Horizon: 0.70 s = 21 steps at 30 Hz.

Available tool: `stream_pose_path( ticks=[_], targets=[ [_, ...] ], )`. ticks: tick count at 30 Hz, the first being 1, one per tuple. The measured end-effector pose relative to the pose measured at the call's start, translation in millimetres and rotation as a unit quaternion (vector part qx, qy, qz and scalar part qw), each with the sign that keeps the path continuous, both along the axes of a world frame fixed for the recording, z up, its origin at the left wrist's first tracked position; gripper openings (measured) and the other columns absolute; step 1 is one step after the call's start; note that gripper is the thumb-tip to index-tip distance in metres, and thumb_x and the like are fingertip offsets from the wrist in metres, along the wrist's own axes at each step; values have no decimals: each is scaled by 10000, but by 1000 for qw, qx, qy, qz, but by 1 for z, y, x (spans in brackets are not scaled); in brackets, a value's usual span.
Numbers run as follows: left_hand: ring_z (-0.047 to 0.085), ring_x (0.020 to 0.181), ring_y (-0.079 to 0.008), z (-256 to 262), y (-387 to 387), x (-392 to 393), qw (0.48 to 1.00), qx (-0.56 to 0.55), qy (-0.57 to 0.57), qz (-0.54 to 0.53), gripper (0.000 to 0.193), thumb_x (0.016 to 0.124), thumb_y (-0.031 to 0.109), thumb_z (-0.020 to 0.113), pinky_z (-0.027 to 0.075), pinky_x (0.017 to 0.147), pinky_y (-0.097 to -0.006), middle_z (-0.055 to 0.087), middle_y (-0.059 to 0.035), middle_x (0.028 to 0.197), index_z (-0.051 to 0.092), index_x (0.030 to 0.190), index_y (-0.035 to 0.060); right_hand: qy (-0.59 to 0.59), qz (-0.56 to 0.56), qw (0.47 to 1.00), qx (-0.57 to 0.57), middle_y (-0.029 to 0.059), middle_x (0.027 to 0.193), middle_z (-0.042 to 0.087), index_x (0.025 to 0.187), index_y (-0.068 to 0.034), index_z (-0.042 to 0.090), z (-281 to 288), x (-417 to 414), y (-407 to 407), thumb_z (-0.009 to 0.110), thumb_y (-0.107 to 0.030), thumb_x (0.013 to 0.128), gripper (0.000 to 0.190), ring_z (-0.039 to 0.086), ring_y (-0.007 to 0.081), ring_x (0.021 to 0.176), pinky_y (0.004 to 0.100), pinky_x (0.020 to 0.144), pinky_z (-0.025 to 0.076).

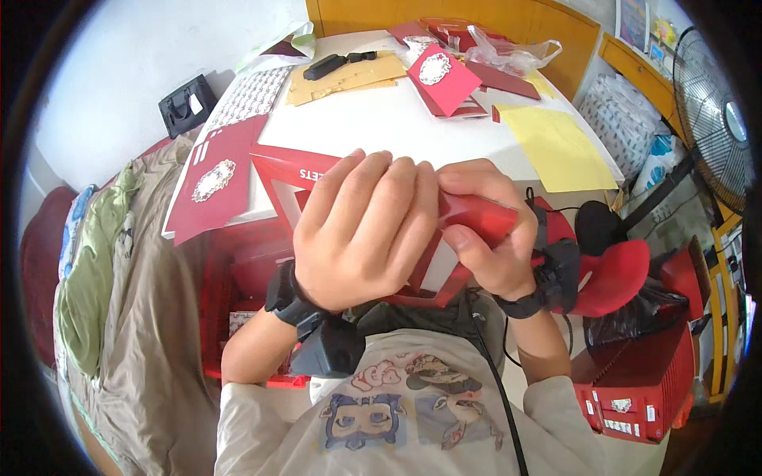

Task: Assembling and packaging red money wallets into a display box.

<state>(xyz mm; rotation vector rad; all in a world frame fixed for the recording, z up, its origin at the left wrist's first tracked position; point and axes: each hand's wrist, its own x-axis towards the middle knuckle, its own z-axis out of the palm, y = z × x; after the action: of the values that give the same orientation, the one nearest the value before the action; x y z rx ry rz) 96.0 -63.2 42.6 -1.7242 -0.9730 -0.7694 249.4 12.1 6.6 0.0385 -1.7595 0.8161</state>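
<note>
A red cardboard box point(482, 215) with white lettering and cut-out openings is held in front of my chest, over the near edge of the table. My left hand point(363, 232) lies across it with the fingers side by side. The left thumb is hidden, and the hand covers much of the box. My right hand point(497, 232) grips the box's right end, its thumb on the near side and its fingers on the far side. Both wrists wear black straps carrying dark devices.
On the white table point(357, 128) are red printed sheets point(223, 172), a sticker sheet point(253, 89), brown cardboard point(351, 77), a pink-red card point(446, 77) and yellow paper point(559, 146). Red boxes point(643, 381) stand low right, near a fan point(714, 119). A black cable point(497, 387) crosses my shirt.
</note>
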Motion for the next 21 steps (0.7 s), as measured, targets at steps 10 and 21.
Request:
stream_pose_path(
  ticks=[10,21],
  targets=[
    [648,799,-213,-14,8,-4,1000,17,-5,9,244,665,90,601,552,724,-341,613,-85,836,635,893,8,-8,-33,999,-22,142,1056,610,1094,10,585,-7,-7,-8,638,-31,795,306,603,235,944,323,832,478],
    [562,771,-250,-5,-2,-28,967,-201,-72,-136,454,616,118,769,471,679,-341,572,-97,899,641,1036,3,23,-59,998,-7,140,983,624,992,-17,580,-22,-3,7,683,-6,778,238,605,211,892,306,788,486]
  ],
)
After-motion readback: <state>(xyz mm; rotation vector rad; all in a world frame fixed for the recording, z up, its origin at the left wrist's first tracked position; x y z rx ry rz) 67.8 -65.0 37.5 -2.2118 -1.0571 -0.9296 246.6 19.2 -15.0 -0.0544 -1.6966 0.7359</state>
